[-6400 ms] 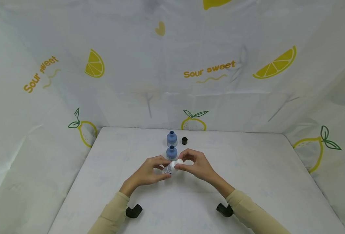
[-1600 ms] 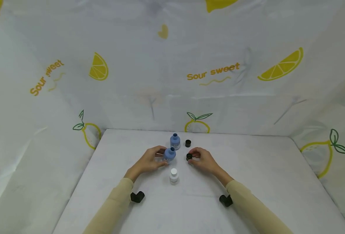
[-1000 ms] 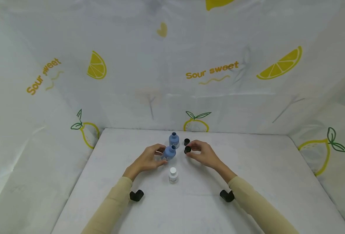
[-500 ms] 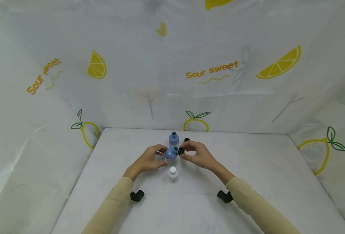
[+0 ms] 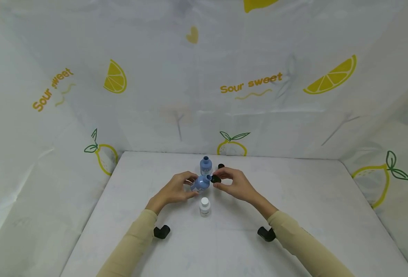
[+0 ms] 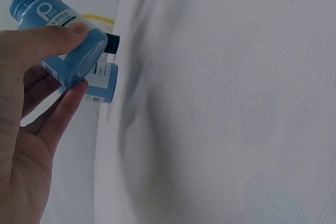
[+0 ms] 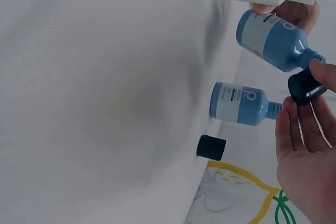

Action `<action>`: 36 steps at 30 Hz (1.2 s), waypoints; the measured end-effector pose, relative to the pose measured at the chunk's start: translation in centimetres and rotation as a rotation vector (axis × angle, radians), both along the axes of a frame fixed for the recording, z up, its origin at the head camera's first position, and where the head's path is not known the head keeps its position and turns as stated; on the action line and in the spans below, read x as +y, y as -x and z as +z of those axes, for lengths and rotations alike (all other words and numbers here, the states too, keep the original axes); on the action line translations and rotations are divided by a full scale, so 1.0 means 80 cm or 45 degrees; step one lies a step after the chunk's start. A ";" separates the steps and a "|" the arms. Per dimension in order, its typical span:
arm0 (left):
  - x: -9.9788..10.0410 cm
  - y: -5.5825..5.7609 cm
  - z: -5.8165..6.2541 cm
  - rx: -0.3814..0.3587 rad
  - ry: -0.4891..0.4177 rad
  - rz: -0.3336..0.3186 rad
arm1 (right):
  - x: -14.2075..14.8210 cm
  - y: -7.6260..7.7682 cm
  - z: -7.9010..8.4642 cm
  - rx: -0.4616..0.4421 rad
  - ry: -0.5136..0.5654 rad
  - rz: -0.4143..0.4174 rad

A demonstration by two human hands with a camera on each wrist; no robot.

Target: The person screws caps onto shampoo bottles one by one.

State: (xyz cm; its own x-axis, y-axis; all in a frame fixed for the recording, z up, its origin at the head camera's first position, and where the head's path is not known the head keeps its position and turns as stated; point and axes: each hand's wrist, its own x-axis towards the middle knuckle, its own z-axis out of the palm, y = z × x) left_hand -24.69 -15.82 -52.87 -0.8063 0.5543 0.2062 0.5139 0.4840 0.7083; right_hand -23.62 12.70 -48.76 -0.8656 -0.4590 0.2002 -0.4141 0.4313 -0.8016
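My left hand (image 5: 176, 188) grips a blue bottle (image 5: 200, 184) around its body, thumb across the label in the left wrist view. The bottle tilts, its uncapped neck pointing up and to the right. Between thumb and fingers, my right hand (image 5: 238, 185) pinches a black cap (image 7: 305, 86) right at the bottle's threaded mouth. Nearer me stands a white Dove bottle (image 5: 205, 207), upright with its white cap on. Behind the held bottle, a second blue bottle (image 7: 241, 103) stands upright without a cap.
Another black cap (image 7: 211, 147) sits on the white table (image 5: 294, 215) beside the rear blue bottle, partly covered by my right hand in the head view. Dark angular pieces (image 5: 162, 232) show beside both sleeves. A lemon-printed sheet (image 5: 162, 77) hangs behind the table.
The white bottle, earlier between both hands, now stands on the table. My left hand has taken and tilted a blue bottle; my right hand has brought a black cap leftward to its mouth.
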 end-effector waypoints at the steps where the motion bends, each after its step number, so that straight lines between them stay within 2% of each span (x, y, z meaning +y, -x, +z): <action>1: 0.000 0.000 0.000 -0.004 0.001 0.001 | 0.000 0.000 0.001 0.000 0.008 -0.001; 9: -0.001 0.001 0.001 -0.028 0.019 0.017 | -0.004 0.002 0.005 0.017 0.079 -0.015; 18: -0.001 -0.001 0.002 -0.028 0.021 0.014 | -0.014 0.002 -0.001 -0.068 0.241 -0.010; 28: 0.000 -0.001 0.000 -0.058 0.013 0.007 | -0.022 0.001 -0.011 -0.063 0.226 0.009; 36: 0.001 -0.001 0.002 -0.064 0.028 0.009 | -0.023 -0.001 -0.011 0.009 0.180 0.014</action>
State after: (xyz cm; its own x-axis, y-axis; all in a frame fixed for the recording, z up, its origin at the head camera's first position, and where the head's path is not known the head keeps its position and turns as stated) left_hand -24.58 -15.74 -52.70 -0.8192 0.5528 0.1529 0.4743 0.5031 0.7224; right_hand -23.56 10.83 -49.68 -0.8589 -0.4354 0.2696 -0.4241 0.3095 -0.8511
